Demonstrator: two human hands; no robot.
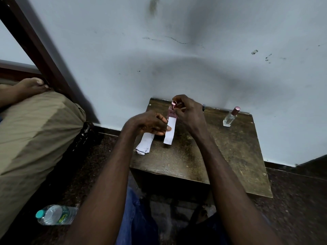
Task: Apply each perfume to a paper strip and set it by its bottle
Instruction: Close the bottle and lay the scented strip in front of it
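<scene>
Our right hand (187, 114) curls round the pink perfume bottle (173, 110) at the back of the small table (230, 156), cap end up. Our left hand (150, 122) pinches a paper strip (170, 131) by its left edge. The strip runs lengthwise from just under the bottle back toward us, so the spray likely needs aiming down at its far end. A clear bottle (231, 116) stands well apart on the right.

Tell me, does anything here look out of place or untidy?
Two things. The stack of paper strips lies fanned at the table's left edge, one corner seemingly over it, so it may slip. A water bottle lies on its side on the floor.
</scene>
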